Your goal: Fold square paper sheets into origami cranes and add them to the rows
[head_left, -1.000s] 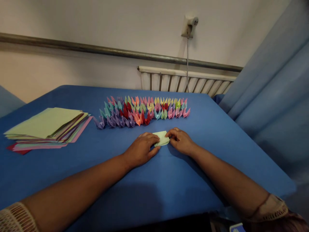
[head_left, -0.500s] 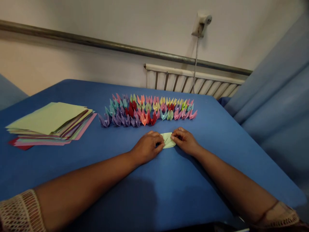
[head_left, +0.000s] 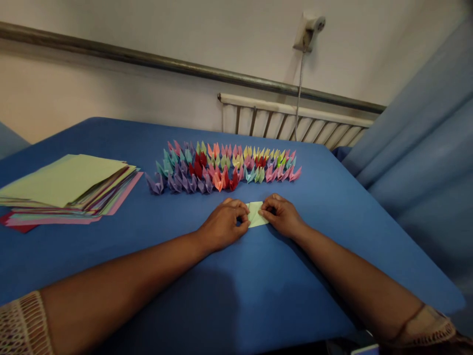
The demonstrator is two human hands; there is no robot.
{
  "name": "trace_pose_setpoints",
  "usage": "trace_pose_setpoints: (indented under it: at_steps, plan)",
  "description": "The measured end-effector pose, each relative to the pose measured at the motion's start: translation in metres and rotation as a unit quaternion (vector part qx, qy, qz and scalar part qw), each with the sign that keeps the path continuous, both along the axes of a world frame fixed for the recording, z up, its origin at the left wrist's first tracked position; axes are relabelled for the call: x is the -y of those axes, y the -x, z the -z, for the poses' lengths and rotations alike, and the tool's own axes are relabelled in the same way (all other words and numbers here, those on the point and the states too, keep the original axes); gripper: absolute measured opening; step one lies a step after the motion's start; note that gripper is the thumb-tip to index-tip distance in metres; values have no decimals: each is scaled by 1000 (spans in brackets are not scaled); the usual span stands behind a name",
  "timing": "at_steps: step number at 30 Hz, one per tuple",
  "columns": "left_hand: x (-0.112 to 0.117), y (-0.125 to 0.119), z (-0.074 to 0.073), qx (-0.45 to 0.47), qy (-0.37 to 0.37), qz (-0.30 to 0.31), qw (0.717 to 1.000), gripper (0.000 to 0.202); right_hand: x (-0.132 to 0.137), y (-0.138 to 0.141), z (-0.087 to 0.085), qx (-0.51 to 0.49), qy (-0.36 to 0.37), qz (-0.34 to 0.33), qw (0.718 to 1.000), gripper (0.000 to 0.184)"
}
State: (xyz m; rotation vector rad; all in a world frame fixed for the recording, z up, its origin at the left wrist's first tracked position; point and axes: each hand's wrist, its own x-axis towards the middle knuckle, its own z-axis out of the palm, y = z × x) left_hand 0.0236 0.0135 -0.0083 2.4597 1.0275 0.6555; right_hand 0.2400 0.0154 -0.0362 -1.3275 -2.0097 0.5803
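Note:
A small folded piece of pale green paper (head_left: 254,215) lies on the blue table between my two hands. My left hand (head_left: 226,223) pinches its left edge, the thumb and bent fingers closed on it. On the opposite side, my right hand (head_left: 281,215) grips the paper's right edge between thumb and curled fingers. A diagonal fold line shows across the middle of the paper; my fingertips cover its two sides. Just beyond my hands stand rows of folded paper cranes (head_left: 219,181) in purple, red, pink, teal, yellow and green.
A stack of coloured paper sheets (head_left: 66,180), pale yellow-green on top, lies at the left on the blue table (head_left: 177,296). Behind it are a metal rail (head_left: 155,64), a radiator (head_left: 273,107) and a wall socket (head_left: 308,34) with a cord. A blue curtain (head_left: 417,133) hangs at the right.
The green paper lies flatter, its fold pressed down, and my right fingers have shifted slightly left over it. Both hands keep hold. The view has tilted a little.

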Motion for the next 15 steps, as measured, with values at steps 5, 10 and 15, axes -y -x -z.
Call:
trace_pose_setpoints:
  at_steps: [5, 10, 15]
  plan:
    - [-3, 2, 2, 1, 4, 5, 1000, 12, 1, 0, 0, 5, -2, -7, 1000, 9]
    - [-7, 4, 1, 12, 17, 39, 999, 11, 1, -1, -3, 13, -7, -10, 1000, 9]
    - [-11, 3, -2, 6, 49, 43, 998, 16, 0, 0, -3, 22, -1, -6, 1000, 8]
